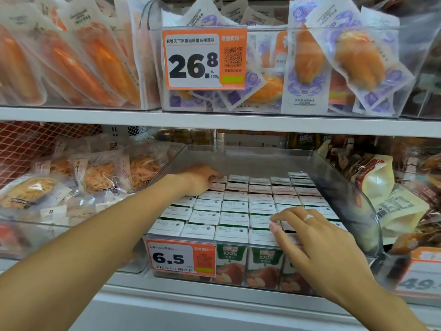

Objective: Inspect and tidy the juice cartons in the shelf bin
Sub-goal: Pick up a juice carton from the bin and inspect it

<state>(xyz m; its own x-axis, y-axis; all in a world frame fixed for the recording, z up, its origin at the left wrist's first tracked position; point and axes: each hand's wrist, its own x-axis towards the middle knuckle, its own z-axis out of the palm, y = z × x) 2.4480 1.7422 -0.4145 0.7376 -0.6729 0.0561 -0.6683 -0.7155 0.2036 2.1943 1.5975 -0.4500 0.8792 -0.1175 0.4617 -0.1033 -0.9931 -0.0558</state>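
juice cartons (235, 206) packed upright in the clear shelf bin (353, 201) | left hand (199, 179) curled onto back-left carton, right hand (317, 237) fingers loosely spread over front row | imo nudge tops flush gently, don't crush corners

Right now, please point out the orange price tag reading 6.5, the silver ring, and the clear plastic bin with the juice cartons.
orange price tag reading 6.5 (180, 259): head view, on its white panel.
silver ring (308, 217): head view, on the band.
clear plastic bin (343, 187): head view, on its right wall.
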